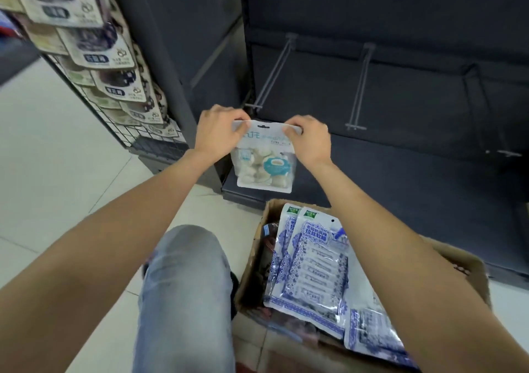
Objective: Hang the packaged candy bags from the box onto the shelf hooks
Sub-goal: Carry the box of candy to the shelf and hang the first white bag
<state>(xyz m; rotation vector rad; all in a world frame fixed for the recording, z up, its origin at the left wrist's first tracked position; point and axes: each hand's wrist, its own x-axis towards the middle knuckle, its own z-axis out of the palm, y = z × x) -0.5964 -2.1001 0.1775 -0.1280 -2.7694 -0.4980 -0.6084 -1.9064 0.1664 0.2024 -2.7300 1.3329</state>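
A pale candy bag [264, 161] with round white sweets and a teal label hangs upright between my hands. My left hand [220, 132] pinches its top left corner and my right hand [307, 138] pinches its top right corner. The bag's hang slot sits just below and right of the tip of the leftmost shelf hook [272, 78]. Two more bare hooks, one in the middle [361, 86] and one at the right [486, 109], stick out from the dark shelf back. The cardboard box [252, 258] at lower right holds blue-and-white candy bags [312, 264].
A wire rack [94, 58] at the left is full of hanging cream-coloured snack packs. The dark shelf base [386, 178] runs under the hooks. My knee in grey jeans [183, 287] is beside the box, on a pale tiled floor [57, 149].
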